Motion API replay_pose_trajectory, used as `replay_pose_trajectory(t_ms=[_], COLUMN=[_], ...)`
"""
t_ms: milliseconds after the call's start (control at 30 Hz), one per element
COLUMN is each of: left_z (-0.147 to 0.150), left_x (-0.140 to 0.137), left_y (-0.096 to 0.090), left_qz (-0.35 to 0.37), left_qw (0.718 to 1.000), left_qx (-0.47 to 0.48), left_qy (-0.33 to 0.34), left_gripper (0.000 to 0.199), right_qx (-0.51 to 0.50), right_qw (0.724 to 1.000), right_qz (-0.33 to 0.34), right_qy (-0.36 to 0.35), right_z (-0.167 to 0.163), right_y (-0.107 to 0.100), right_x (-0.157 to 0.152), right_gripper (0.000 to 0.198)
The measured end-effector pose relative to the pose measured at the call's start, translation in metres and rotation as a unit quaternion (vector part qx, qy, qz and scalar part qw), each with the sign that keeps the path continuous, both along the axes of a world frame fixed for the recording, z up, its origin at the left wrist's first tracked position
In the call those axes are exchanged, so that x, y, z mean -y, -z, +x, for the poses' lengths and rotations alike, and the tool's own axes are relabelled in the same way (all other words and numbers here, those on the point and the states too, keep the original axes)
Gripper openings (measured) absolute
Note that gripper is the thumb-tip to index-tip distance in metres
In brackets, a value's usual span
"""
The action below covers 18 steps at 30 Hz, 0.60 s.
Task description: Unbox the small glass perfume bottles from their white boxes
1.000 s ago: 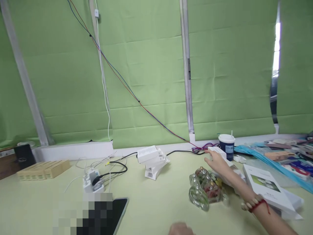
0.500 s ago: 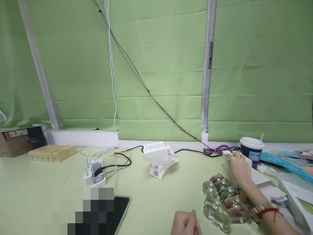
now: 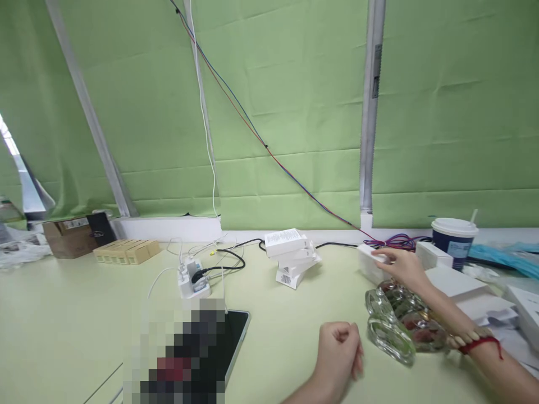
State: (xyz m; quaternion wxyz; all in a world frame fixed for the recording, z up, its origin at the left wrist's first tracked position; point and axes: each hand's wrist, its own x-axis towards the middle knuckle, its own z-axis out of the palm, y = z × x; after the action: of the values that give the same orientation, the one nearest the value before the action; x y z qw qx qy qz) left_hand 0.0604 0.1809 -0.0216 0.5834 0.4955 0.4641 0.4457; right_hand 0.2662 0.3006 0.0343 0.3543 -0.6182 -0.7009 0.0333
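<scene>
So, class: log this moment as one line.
right hand: grips small white box | left hand: fisted, resting on table | glass dish: beside

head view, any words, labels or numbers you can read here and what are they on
No text here is sharp enough to quote.
White box stack: printed lines and a barcode, too small to read.
Paper cup: pale label, blurred.
Cardboard box: white sticker, unreadable.
Small white box under the right hand: no print visible.

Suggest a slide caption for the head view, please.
Right hand grips a small white box beside a glass dish; left hand rests fisted.
</scene>
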Motion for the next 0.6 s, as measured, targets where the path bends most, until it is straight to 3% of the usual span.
replay_pose_trajectory(t_ms=[100,167,267,333,400,533,600], left_z=[-0.009,-0.018,-0.028,-0.03,-0.028,-0.025,-0.027], left_x=[-0.007,-0.013,-0.017,-0.016,-0.013,-0.012,-0.013], left_y=[-0.001,-0.002,-0.005,-0.008,-0.009,-0.009,-0.008], left_qz=[-0.026,-0.083,-0.175,-0.209,-0.231,-0.255,-0.256], left_qw=[0.996,0.981,0.92,0.88,0.857,0.845,0.842], left_qx=[0.091,0.155,0.289,0.362,0.403,0.446,0.45], left_qy=[-0.001,0.088,0.201,0.227,0.222,0.147,0.152], left_gripper=[0.066,0.081,0.116,0.128,0.128,0.117,0.116], right_qx=[-0.127,-0.163,-0.177,-0.164,-0.13,-0.073,-0.061], right_qw=[0.98,0.955,0.927,0.923,0.929,0.941,0.943], right_qz=[-0.001,-0.033,-0.074,-0.095,-0.094,-0.086,-0.096], right_qy=[-0.156,-0.246,-0.323,-0.336,-0.334,-0.32,-0.314], right_z=[-0.034,-0.059,-0.087,-0.097,-0.102,-0.104,-0.104], right_y=[-0.013,-0.025,-0.041,-0.045,-0.042,-0.028,-0.024], right_x=[0.016,0.033,0.062,0.075,0.08,0.074,0.072], right_gripper=[0.034,0.035,0.032,0.03,0.033,0.043,0.044])
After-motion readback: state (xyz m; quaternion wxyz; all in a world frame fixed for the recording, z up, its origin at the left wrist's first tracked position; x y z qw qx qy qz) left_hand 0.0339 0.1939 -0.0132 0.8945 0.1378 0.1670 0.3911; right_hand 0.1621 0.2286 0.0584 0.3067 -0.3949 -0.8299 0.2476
